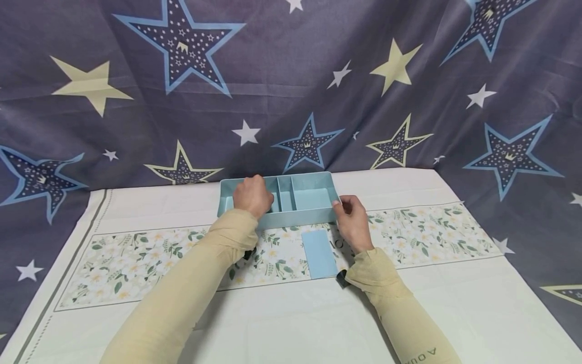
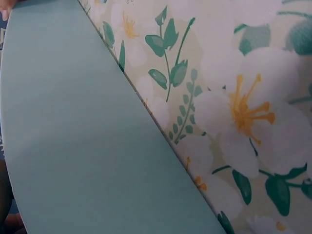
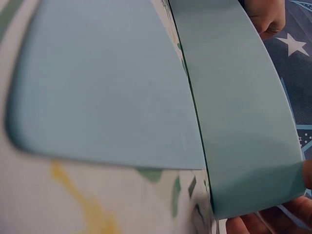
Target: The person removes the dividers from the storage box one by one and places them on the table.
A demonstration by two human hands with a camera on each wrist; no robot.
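A light blue-green organizer box (image 1: 295,218) with several compartments sits near the back of the table. My left hand (image 1: 252,196) reaches down into its left compartment with bent knuckles. The rim and the hand itself hide those fingertips, and whether they hold anything cannot be seen. At the box's right front corner, my right hand (image 1: 352,222) grips the wall, thumb at the rim and fingers round the side. A flat light blue rectangular piece (image 1: 319,254) lies in front of the box. In the left wrist view, the box's front wall (image 2: 87,122) fills the left side.
The white tablecloth (image 1: 291,318) has a floral band (image 1: 150,258) running across it under the box's front. Directly behind the table hangs a dark curtain (image 1: 291,76) with stars. Small black pieces (image 1: 343,278) sit at both wrists.
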